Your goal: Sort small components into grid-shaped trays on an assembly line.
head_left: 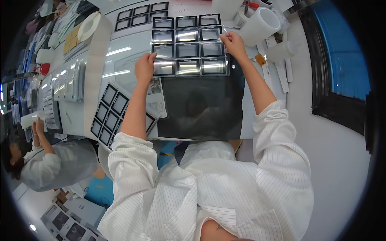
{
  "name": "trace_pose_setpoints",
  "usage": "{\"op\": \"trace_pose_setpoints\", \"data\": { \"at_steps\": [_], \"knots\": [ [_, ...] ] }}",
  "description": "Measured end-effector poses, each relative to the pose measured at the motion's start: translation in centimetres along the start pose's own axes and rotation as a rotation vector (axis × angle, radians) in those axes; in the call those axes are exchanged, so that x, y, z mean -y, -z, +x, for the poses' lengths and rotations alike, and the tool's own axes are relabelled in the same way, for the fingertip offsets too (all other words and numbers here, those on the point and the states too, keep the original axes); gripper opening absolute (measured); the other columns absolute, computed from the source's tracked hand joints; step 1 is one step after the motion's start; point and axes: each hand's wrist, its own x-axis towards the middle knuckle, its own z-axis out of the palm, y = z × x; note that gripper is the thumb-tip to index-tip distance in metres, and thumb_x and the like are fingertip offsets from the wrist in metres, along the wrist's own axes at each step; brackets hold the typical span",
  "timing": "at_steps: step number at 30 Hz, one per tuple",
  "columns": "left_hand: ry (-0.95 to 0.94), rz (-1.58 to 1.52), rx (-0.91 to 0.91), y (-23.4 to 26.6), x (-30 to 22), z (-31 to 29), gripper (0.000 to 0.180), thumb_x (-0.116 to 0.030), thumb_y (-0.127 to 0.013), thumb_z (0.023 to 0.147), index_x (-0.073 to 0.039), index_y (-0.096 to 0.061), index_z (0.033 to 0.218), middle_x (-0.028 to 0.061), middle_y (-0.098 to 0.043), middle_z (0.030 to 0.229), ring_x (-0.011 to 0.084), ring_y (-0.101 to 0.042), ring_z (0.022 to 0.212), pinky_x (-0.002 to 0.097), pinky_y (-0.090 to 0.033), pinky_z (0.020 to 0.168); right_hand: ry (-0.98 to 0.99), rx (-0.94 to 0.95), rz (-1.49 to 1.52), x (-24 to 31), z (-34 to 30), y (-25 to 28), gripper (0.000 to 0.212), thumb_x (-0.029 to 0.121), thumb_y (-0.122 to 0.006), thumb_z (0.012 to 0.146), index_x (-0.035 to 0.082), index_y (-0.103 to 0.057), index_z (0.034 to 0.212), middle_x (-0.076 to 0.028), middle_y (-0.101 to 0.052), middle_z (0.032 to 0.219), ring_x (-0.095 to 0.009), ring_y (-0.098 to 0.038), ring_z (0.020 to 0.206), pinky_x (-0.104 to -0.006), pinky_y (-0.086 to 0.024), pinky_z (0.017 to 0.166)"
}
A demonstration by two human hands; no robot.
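Sheet of black frames (187, 45) between left hand (144, 69) and right hand (234, 45)

From my end I've got a frame sheet (187, 50) between left hand (144, 69) and right hand (234, 45), mat (201, 108) in front, second sheet (138, 17) behind, third sheet (110, 115) left, cup (256, 30) off right, roll (96, 23) back left

clear sheet (187, 50) | twelve black rectangular borders (187, 45), three columns by four rows | unfolded, glossy, bright reflections | pinched at left and right edges | upper middle of frame
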Motion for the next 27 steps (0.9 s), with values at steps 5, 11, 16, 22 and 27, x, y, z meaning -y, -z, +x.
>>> {"op": "trace_pose_setpoints", "data": {
  "at_steps": [5,11,16,22,27],
  "knots": [
    [0.035,0.162,0.059,-1.8,0.5,0.3,0.039,-0.043,-0.051,0.093,-0.009,-0.059,0.079,0.0144,-0.063,0.068,0.0366,-0.061,0.067,0.0468,-0.045,0.061,-0.032,-0.066,-0.137,-2.5,-0.1,-0.9,0.03,0.03,-0.07,0.082,0.0,-0.064,0.084,-0.007,-0.065,0.067,-0.014,-0.059,0.055,-0.0275,-0.046,0.054],
    [-0.025,0.402,-0.012,-2.2,0.7,0.5,0.039,-0.043,-0.047,0.095,-0.009,-0.056,0.079,0.0159,-0.064,0.07,0.0397,-0.061,0.067,0.05,-0.045,0.058,-0.114,-0.035,-0.104,-1.9,-0.1,-1.2,0.03,0.03,-0.069,0.084,0.0,-0.063,0.083,-0.005,-0.063,0.065,-0.012,-0.057,0.054,-0.0265,-0.044,0.054],
    [-0.002,0.473,-0.017,-2.3,0.6,0.0,0.038,-0.043,-0.046,0.095,-0.009,-0.056,0.08,0.0161,-0.064,0.069,0.0397,-0.062,0.065,0.0494,-0.046,0.056,-0.053,-0.045,-0.207,-2.4,0.0,-1.6,0.029,0.029,-0.068,0.086,0.0,-0.063,0.084,-0.002,-0.062,0.063,-0.008,-0.055,0.051,-0.0237,-0.042,0.051],
    [-0.029,0.622,0.005,-2.3,-0.5,-0.3,0.035,-0.036,-0.045,0.097,-0.008,-0.055,0.079,0.014,-0.064,0.067,0.0362,-0.063,0.062,0.0474,-0.048,0.055,-0.045,-0.046,-0.273,-0.8,-0.3,-1.7,0.033,0.033,-0.067,0.086,0.0,-0.063,0.084,-0.006,-0.064,0.064,-0.015,-0.059,0.053,-0.0272,-0.045,0.053],
    [-0.111,0.618,-0.075,-2.6,-0.1,-0.6,0.024,-0.029,-0.049,0.095,-0.008,-0.052,0.084,0.0114,-0.063,0.074,0.0336,-0.064,0.066,0.0453,-0.049,0.055,0.031,-0.092,-0.567,0.1,-0.5,-1.6,0.032,0.033,-0.064,0.085,0.002,-0.064,0.087,-0.011,-0.066,0.071,-0.027,-0.064,0.066,-0.0344,-0.049,0.062]
  ]
}}
